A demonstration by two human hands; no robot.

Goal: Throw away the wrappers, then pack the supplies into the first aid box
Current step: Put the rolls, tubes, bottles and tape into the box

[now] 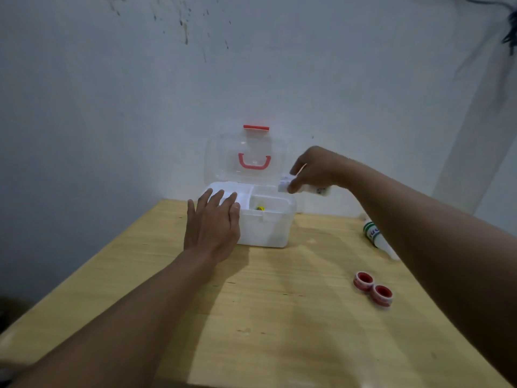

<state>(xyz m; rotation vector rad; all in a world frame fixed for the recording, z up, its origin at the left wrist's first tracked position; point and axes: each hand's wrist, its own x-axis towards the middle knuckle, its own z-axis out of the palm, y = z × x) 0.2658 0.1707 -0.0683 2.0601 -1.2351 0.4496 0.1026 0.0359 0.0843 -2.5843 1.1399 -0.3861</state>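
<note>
A: Right hand [313, 170] clamped on a small white bottle [288, 185] over the open first aid box [265, 219]?

B: Yes; left hand [214, 222] flat, fingers apart, steadying the box. Bottle looks light, rigid, probably slick; grip mid-body.

A light yellow wooden table [279, 317] with visible grain fills the lower part of the view; its far edge meets a pale grey-white painted wall [112, 93]; well above the table, the wall bears a scatter of small dark specks and streaks [184, 26]; above the table's far right corner, a broad pale vertical strip [475, 152] leans along the wall; at top right, far above the table, hangs something dark and blurred [509, 32], too unclear to identify.
</note>
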